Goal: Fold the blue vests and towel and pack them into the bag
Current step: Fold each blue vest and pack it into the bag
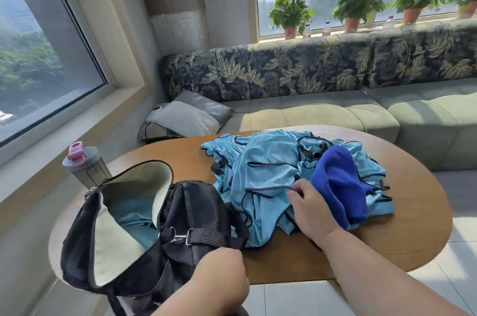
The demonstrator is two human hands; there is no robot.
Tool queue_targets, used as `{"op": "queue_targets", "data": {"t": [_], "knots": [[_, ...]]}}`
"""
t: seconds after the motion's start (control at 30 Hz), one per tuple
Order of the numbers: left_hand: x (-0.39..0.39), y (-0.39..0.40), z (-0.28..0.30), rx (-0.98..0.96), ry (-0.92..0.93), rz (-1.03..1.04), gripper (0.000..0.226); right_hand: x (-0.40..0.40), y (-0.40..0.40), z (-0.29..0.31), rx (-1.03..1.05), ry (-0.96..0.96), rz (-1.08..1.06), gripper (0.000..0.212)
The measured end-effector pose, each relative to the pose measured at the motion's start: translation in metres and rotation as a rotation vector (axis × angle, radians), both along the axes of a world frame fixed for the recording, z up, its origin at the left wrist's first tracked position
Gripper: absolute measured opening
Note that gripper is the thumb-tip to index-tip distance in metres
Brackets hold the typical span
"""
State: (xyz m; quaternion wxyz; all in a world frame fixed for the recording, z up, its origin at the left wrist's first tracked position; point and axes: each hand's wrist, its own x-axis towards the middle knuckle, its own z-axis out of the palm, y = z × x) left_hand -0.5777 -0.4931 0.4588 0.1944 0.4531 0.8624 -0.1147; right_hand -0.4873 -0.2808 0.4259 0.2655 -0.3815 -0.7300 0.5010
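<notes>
A black bag (196, 212) lies open on the left of the wooden table (413, 225), its pale lining showing and a light blue vest (134, 215) inside. A loose heap of light blue vests (268, 168) with dark trim covers the table's middle. On the heap's right side lies a crumpled dark blue towel (338, 181). My right hand (312, 210) rests on the heap and pinches a vest's dark edge. At the near edge, my left hand (219, 277) grips the bag's side; its fingers are hidden.
A grey shaker bottle (85, 163) with a pink lid stands at the table's far left. Behind the table runs a sofa (335, 114) with a grey cushion (188, 114). Potted plants (291, 13) line the windowsill.
</notes>
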Motion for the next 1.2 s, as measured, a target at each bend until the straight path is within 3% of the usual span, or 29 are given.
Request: {"op": "queue_targets", "data": {"t": [0.1, 0.23, 0.33, 0.47, 0.57, 0.63, 0.7, 0.8, 0.97, 1.07, 1.13, 1.2], "knots": [[-0.015, 0.003, 0.002, 0.027, 0.04, 0.05, 0.032, 0.001, -0.001, 0.039, -0.217, 0.25, 0.026, 0.012], [-0.035, 0.006, 0.004, 0.064, 0.069, 0.099, 0.033, 0.008, -0.012, 0.078, -0.639, 0.631, 0.189, 0.037], [-0.032, 0.006, 0.009, 0.191, 0.006, 0.16, 0.026, 0.014, -0.023, 0.076, -0.813, 0.681, 0.225, 0.054], [-0.035, 0.014, 0.006, 0.478, -0.188, 0.37, 0.011, 0.018, -0.035, 0.053, -0.769, 0.556, 0.193, 0.026], [-0.041, 0.03, 0.005, 0.632, -0.658, 0.623, 0.015, 0.021, -0.041, 0.035, -0.651, 0.355, 0.222, 0.007], [-0.037, 0.04, 0.006, 0.681, -1.066, 0.889, 0.023, 0.022, -0.045, 0.025, -0.631, 0.285, 0.236, 0.013], [-0.032, 0.048, 0.0, 0.649, -1.27, 0.99, 0.039, 0.022, -0.047, 0.018, -0.611, 0.251, 0.249, 0.025], [-0.031, 0.06, -0.022, 0.715, -1.294, 1.064, 0.037, 0.025, -0.046, 0.01, -0.605, 0.214, 0.284, 0.035], [-0.03, 0.067, -0.035, 0.851, -1.277, 1.145, 0.008, 0.029, -0.038, 0.001, -0.596, 0.088, 0.375, 0.052], [-0.035, 0.061, -0.036, 0.983, -1.279, 1.101, 0.022, 0.03, -0.037, 0.001, -0.571, 0.059, 0.333, 0.034], [-0.037, 0.051, -0.032, 1.075, -1.241, 1.026, 0.036, 0.033, -0.036, 0.004, -0.45, 0.084, 0.2, 0.02], [-0.038, 0.038, -0.024, 1.164, -1.203, 0.949, 0.038, 0.033, -0.031, 0.003, -0.269, 0.12, 0.045, 0.023]]}}
